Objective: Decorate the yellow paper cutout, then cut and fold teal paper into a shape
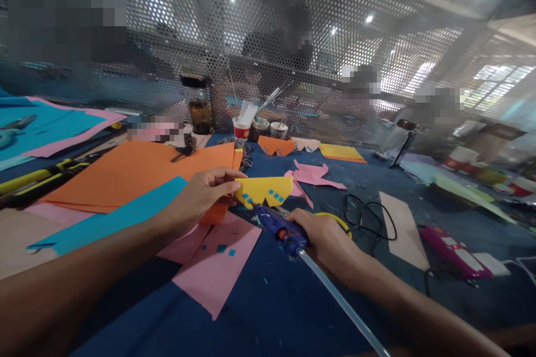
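My left hand (204, 192) pinches a yellow paper cut-out (264, 190) dotted with small blue squares, held just above the blue table. My right hand (324, 232) grips a blue hot glue gun (280, 228) with a clear glue stick (339, 301) trailing from its back. The gun's nozzle points at the lower left edge of the yellow piece. Under the hands lie a pink sheet (220, 265) with a few blue squares on it and an orange scrap.
Orange (134, 173), blue (109, 217) and pink paper sheets cover the left side. Pink scraps (312, 174), a black cable (368, 217), a purple glue gun (450, 248) and cups (242, 127) sit further off. A perforated metal screen (268, 56) closes the back; people are behind it.
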`<state>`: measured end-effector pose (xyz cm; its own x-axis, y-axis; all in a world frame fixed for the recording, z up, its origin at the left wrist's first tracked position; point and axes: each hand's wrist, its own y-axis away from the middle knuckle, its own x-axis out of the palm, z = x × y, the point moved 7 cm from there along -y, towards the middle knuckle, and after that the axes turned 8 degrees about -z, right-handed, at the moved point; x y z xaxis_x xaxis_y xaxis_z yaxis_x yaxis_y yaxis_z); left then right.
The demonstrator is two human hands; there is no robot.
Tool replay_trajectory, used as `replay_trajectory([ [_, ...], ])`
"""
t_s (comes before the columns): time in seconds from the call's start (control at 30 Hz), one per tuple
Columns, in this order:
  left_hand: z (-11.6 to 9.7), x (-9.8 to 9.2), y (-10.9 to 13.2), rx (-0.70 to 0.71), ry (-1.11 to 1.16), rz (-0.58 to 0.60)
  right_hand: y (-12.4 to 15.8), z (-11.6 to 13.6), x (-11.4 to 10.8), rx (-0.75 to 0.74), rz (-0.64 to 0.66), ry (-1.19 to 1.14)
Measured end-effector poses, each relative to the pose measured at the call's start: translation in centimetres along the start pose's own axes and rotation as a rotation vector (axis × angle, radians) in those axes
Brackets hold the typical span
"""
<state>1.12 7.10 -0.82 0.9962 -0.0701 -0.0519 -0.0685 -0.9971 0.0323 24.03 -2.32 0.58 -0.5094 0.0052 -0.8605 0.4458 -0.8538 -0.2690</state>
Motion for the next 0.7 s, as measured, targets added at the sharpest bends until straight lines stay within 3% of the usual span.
replay_trajectory([
  [0.7,-0.04,0.08,0.05,0.007,-0.001,0.002,0.04,0.12,-0.08,0.000,-0.024,-0.036],
])
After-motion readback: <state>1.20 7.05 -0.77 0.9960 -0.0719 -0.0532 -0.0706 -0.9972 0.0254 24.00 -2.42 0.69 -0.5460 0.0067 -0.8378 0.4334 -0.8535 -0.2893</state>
